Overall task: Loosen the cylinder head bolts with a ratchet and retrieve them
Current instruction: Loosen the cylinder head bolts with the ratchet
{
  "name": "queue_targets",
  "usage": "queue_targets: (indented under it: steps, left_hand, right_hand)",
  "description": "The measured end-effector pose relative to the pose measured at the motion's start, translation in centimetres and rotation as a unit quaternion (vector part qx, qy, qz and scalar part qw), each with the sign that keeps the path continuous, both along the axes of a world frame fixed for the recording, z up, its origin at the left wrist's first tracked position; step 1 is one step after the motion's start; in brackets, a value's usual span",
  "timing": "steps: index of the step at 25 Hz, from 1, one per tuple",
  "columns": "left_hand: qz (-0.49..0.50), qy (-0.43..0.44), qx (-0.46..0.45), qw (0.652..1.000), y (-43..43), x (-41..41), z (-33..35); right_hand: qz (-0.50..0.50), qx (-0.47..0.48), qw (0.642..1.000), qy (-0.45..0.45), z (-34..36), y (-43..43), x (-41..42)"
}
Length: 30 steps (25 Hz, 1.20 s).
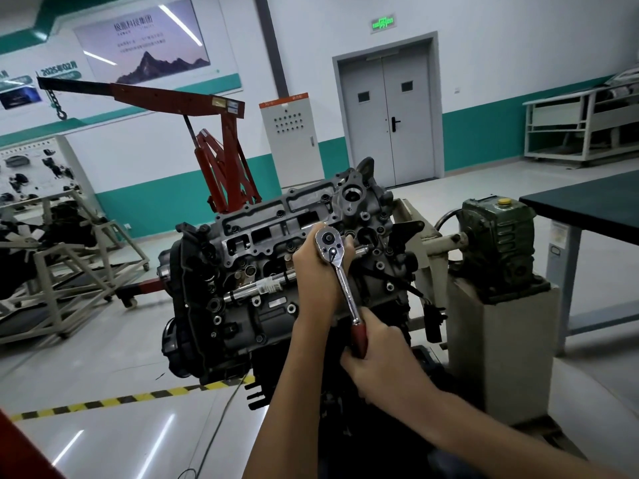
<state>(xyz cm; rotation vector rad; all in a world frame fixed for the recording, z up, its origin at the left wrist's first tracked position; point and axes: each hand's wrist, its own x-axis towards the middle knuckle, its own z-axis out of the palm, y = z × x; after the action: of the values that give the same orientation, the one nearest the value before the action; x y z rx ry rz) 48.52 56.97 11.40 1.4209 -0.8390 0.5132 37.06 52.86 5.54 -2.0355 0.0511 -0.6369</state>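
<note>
Grey cast cylinder head (242, 216) sits tilted at centre-left. Left hand (318, 267) wraps the ratchet (346, 292) at its drive end, over a bolt hidden beneath it. Its shaft runs down-right toward the viewer to the red handle (359, 338), gripped tight by the right hand (380, 361), which would supply the swing.

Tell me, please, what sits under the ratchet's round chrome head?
The left hand wraps the round chrome ratchet head above the dark grey metal cylinder head; any socket or bolt beneath is hidden.
</note>
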Motion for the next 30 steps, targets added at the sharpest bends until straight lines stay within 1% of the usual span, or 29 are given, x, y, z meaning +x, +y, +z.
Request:
queue_targets:
  steps: [1, 2, 4, 5, 6, 8, 9, 10, 11, 12, 13, 14, 16, 18, 19, 20, 21, 22, 24, 25, 27, 28, 29, 30]
  left_hand:
    - [-0.005, 0.005, -0.004, 1.0, 0.0, -0.1, 0.0]
    - [-0.002, 0.011, -0.009, 1.0, -0.1, -0.1, 0.0]
    - [0.009, 0.031, -0.012, 0.999, 0.1, 0.2, 0.1]
    - [0.008, 0.041, -0.01, 0.999, 0.2, 0.5, 0.2]
    - [0.002, 0.043, -0.005, 0.999, 0.3, 0.6, 0.3]
    - [-0.012, 0.034, 0.01, 0.999, 0.4, 0.7, 0.6]
    - [-0.016, 0.033, 0.015, 0.999, 0.5, 0.7, 0.7]
    - [-0.018, 0.034, 0.018, 0.999, 0.6, 0.6, 0.8]
    - [-0.018, 0.033, 0.018, 0.999, 0.7, 0.5, 0.7]
    - [-0.015, 0.03, 0.018, 0.999, 0.7, 0.5, 0.6]
    - [-0.007, 0.023, 0.018, 1.0, 0.8, 0.4, 0.5]
    - [0.003, 0.016, 0.017, 1.0, 0.9, 0.3, 0.3]
    - [0.018, 0.003, 0.016, 1.0, 0.9, 0.0, 0.1]
    - [0.024, 0.006, 0.012, 1.0, 0.5, 0.0, 0.0]
    - [0.02, 0.01, 0.006, 1.0, 0.3, 0.1, 0.0]
    - [0.016, 0.011, 0.0, 1.0, 0.3, 0.1, 0.0]
    - [0.015, 0.013, -0.003, 1.0, 0.2, 0.2, 0.1]
    - [0.016, 0.015, 0.0, 1.0, 0.2, 0.2, 0.2]
    - [0.021, 0.023, 0.008, 0.999, 0.2, 0.3, 0.3]
    - [0.021, 0.031, 0.011, 0.999, 0.2, 0.3, 0.4]
    - [0.015, 0.033, 0.019, 0.999, 0.3, 0.6, 0.6]
    - [0.008, 0.032, 0.023, 0.999, 0.4, 0.7, 0.6]
    - [0.002, 0.034, 0.027, 0.999, 0.5, 0.7, 0.7]
    - [-0.001, 0.037, 0.03, 0.999, 0.6, 0.8, 0.7]
  right_hand:
    - [0.008, 0.023, 1.0, -0.005, -0.3, 0.8, 0.2]
    - [0.004, 0.004, 1.0, -0.004, -0.2, 0.6, 0.1]
    - [-0.011, -0.109, 0.994, 0.013, 0.7, -2.3, -0.2]
    - [-0.009, -0.18, 0.983, 0.03, 1.7, -4.4, -0.4]
    - [-0.005, -0.257, 0.965, 0.046, 3.1, -6.7, -0.3]
    - [-0.036, -0.409, 0.911, 0.047, 6.5, -10.6, 0.2]
    - [-0.064, -0.462, 0.884, 0.024, 8.0, -11.8, 0.6]
    - [-0.086, -0.492, 0.866, -0.001, 9.0, -12.5, 1.0]
    - [-0.095, -0.5, 0.861, -0.011, 9.4, -12.7, 1.2]
    - [-0.098, -0.493, 0.865, -0.006, 9.0, -12.5, 1.2]
    - [-0.094, -0.472, 0.876, 0.006, 7.9, -11.9, 0.9]
    - [-0.088, -0.435, 0.896, 0.013, 6.2, -10.9, 0.4]
    - [-0.079, -0.313, 0.946, 0.018, 2.7, -7.1, -0.3]
    - [-0.05, -0.146, 0.988, 0.007, 0.4, -2.2, 0.0]
    - [-0.035, -0.078, 0.996, 0.004, -0.3, -0.2, 0.3]
    - [-0.023, -0.038, 0.999, 0.003, -0.8, 1.2, 0.6]
    - [-0.018, -0.03, 0.999, 0.005, -0.9, 1.6, 0.7]
    - [-0.022, -0.049, 0.998, 0.011, -0.6, 0.9, 0.5]
    - [-0.037, -0.156, 0.986, 0.033, 0.8, -2.6, -0.1]
    - [-0.043, -0.232, 0.971, 0.046, 1.9, -5.0, -0.2]
    - [-0.06, -0.387, 0.918, 0.06, 5.2, -9.3, 0.1]
    - [-0.074, -0.442, 0.892, 0.05, 6.9, -10.8, 0.4]
    - [-0.091, -0.477, 0.873, 0.03, 8.2, -11.7, 0.8]
    - [-0.101, -0.489, 0.866, 0.015, 8.7, -12.1, 1.0]
